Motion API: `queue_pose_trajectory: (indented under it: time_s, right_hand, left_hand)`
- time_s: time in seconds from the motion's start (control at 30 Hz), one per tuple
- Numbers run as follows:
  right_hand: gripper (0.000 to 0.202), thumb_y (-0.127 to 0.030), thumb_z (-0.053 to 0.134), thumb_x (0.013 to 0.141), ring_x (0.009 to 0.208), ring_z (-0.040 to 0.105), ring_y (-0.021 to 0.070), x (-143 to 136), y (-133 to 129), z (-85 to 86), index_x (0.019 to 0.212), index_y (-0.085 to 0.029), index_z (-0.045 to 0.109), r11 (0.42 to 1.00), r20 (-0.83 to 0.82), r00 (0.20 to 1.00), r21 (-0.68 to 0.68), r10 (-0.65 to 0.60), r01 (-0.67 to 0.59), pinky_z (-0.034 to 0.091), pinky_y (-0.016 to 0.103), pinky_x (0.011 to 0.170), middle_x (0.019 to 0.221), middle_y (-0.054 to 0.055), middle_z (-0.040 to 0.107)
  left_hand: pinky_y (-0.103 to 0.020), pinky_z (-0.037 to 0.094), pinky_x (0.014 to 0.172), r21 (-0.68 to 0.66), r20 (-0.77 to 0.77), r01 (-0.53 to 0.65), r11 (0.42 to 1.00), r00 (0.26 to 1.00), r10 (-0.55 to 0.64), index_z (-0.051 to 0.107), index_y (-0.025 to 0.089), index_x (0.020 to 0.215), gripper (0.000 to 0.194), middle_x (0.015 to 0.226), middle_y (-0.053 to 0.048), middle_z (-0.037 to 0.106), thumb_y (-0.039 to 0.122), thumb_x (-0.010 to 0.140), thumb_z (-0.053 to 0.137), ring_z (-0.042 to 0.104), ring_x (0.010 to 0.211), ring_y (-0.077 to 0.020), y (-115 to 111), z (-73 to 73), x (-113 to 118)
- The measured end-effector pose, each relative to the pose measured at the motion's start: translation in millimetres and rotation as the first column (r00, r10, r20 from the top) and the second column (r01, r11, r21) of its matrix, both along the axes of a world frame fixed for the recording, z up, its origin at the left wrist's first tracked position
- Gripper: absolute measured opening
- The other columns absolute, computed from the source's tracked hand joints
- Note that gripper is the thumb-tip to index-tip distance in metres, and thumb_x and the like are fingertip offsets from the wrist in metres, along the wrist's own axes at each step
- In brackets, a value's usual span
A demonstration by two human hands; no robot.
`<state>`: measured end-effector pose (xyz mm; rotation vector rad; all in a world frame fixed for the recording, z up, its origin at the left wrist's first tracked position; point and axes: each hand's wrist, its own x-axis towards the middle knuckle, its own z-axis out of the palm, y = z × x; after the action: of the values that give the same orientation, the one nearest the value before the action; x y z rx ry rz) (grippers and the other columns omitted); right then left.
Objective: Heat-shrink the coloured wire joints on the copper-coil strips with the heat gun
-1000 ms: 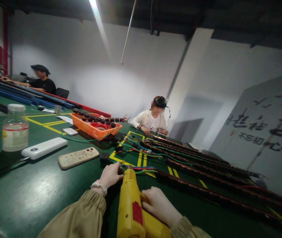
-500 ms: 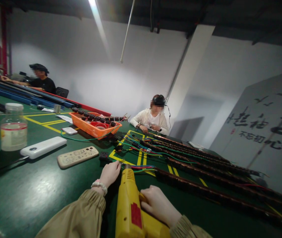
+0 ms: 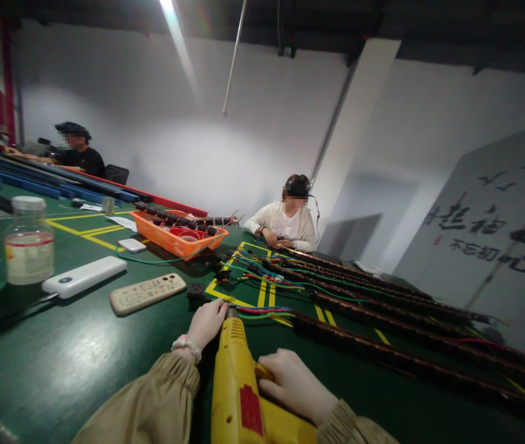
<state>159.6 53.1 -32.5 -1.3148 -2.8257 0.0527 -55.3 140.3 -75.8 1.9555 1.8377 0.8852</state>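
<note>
**Heat gun (image 3: pixel 233 379) and wires (image 3: pixel 267 310) meet at my left hand (image 3: pixel 206 324)**

At a green tabletop (image 3: pixel 87 364), I work with both hands closed. My right hand (image 3: pixel 293 379) grips a yellow part on the heat gun's right side, I judge to steady the tool and keep it aimed; its nozzle (image 3: pixel 231 313) points away from me. My left hand is pinched, seemingly on the near ends of the wires, though my own fingers hide exactly what they hold. That pinch probably keeps the thin strands in place close by the nozzle; whether metal and wire touch, I cannot tell.

The heat gun lies between my hands, its body toward me. The blue, red and green wires run rightward from my left fingertips, beyond my right hand, into a long dark strip (image 3: pixel 396 356). The strip rests along the tabletop, its length perhaps anchoring the wires' other end. Just past my left hand sits a black socket (image 3: pixel 195 293).

More dark strips (image 3: pixel 378 317) lie roughly alongside, likely spread out so each bundle can be reached. A phone (image 3: pixel 148 293), a white power bank (image 3: pixel 84 276) and a jar (image 3: pixel 29 250) stand off to my left, apparently out of the way. Farther off is an orange basket (image 3: pixel 174 240) of dark parts; across from me, a co-worker in white (image 3: pixel 285 221) bends over the far strips.
</note>
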Motion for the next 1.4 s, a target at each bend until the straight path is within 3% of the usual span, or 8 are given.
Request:
queue_pose_trajectory:
  time_s: [0.37,0.57,0.97,1.4]
  right_hand:
    - [0.019,-0.03,0.048,0.087,0.067,0.048,0.0114,18,-4,2.1,0.072,-0.018,0.051,0.997,-0.048,0.998,-0.064,-0.048,0.045,0.029,0.023,0.067,0.072,-0.002,0.058]
    - [0.021,-0.029,0.044,0.088,0.069,0.05,0.0124,39,-7,2.2,0.073,-0.017,0.052,0.992,-0.051,0.993,-0.085,-0.102,0.098,0.03,0.024,0.066,0.074,-0.001,0.059]
    - [0.028,-0.033,0.038,0.091,0.074,0.055,0.0176,94,-16,2.7,0.078,-0.018,0.057,0.948,-0.072,0.946,-0.07,-0.316,0.311,0.033,0.028,0.068,0.078,0.003,0.063]
    - [0.03,-0.034,0.038,0.092,0.072,0.053,0.0175,95,-16,3.6,0.077,-0.017,0.057,0.954,-0.04,0.954,-0.036,-0.298,0.297,0.033,0.029,0.069,0.076,0.003,0.061]
  left_hand:
    - [-0.024,0.038,0.078,-0.029,0.001,0.0,1.0,1.0,0.0,0.064,0.02,0.094,0.033,0.097,-0.007,0.068,0.034,0.092,0.034,0.062,0.095,-0.0177,-13,12.4,1]
    - [-0.023,0.038,0.077,-0.015,0.012,0.004,1.0,1.0,-0.004,0.064,0.02,0.091,0.032,0.095,-0.006,0.069,0.033,0.091,0.035,0.062,0.094,-0.0177,-12,10.1,1]
    - [-0.024,0.036,0.071,0.002,-0.011,-0.003,1.0,1.0,0.003,0.062,0.02,0.084,0.032,0.087,-0.005,0.069,0.034,0.091,0.034,0.063,0.085,-0.0175,-10,7.8,1]
    - [-0.024,0.032,0.064,0.036,0.013,0.003,0.999,1.0,-0.003,0.058,0.02,0.074,0.035,0.078,-0.005,0.067,0.036,0.091,0.031,0.061,0.072,-0.0161,-10,7.7,0]
